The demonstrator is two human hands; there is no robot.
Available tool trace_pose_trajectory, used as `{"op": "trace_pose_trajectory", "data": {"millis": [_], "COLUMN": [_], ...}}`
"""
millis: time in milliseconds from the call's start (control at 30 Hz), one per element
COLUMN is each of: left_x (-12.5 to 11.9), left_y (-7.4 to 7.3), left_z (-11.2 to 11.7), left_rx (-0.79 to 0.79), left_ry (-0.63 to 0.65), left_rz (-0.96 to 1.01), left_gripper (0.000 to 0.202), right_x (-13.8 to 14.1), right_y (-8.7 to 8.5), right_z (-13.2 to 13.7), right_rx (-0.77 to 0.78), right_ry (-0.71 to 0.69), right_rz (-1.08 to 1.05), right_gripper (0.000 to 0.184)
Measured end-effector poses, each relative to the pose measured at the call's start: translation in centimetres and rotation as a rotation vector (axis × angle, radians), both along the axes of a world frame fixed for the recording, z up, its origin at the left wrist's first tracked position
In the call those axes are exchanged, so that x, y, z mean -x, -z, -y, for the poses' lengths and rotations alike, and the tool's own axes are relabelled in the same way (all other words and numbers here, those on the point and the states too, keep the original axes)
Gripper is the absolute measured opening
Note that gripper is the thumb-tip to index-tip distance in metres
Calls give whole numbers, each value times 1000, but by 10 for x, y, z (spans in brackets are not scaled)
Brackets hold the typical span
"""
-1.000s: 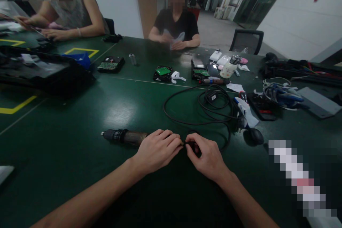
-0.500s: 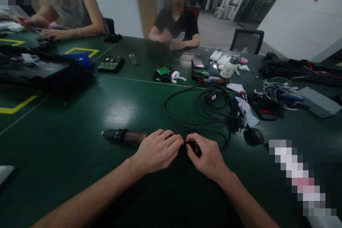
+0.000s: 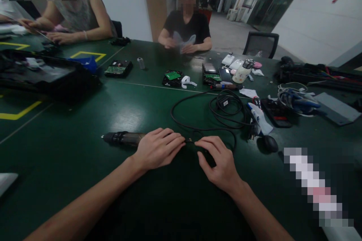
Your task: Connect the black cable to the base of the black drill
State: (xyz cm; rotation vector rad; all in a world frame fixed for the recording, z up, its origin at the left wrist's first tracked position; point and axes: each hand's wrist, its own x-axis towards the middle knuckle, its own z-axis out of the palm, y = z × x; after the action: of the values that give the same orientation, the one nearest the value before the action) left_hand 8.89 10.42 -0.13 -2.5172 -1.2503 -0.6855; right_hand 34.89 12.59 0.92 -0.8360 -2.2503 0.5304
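Observation:
An electric screwdriver (image 3: 124,139) with a dark nose and brown body lies on the green table, its bit pointing left. My left hand (image 3: 158,148) is closed over the rear part of it, which hides the grip. Just right of that, my right hand (image 3: 219,158) has thumb and fingers apart, fingertips close to the screwdriver's tail end (image 3: 189,141). Whether they touch it I cannot tell. A black cable (image 3: 173,115) loops behind both hands, with a coil around a small labelled block (image 3: 223,102).
Hard drives with green boards (image 3: 172,76) lie further back, near a small metal cylinder (image 3: 140,63). A cup of bits (image 3: 241,73), pliers (image 3: 299,99) and a black bulb (image 3: 269,144) are at right. A black tray (image 3: 36,71) stands left. Two people sit beyond.
The screwdriver and my left hand have shifted a little left and away from me. My right hand's thumb and fingers have spread apart, and the screwdriver's tail now shows between my hands.

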Motion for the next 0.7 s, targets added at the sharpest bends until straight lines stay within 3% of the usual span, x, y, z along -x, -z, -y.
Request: {"op": "trace_pose_trajectory", "data": {"millis": [133, 267, 433, 533, 700], "left_x": [53, 103, 120, 107, 46], "left_y": [-2, 4, 8, 5, 3], "left_z": [-14, -23, -28, -31, -26], "left_rx": [-29, -41, 39, 64, 178], "left_ry": [-164, -391, -561, -484, -86], "left_rz": [21, 40, -1, -6, 14], "left_gripper": [25, 22, 27, 26, 22], "right_x": [-5, -7, -5, -4, -2], "right_y": [0, 1, 1, 3, 2], "right_z": [-1, -2, -2, -2, -1], "right_rx": [-35, 21, 63, 66, 48], "right_ry": [128, 126, 103, 96, 72], "right_rz": [-140, -132, -121, -94, -23], "right_gripper": [29, 27, 27, 26, 25]}}
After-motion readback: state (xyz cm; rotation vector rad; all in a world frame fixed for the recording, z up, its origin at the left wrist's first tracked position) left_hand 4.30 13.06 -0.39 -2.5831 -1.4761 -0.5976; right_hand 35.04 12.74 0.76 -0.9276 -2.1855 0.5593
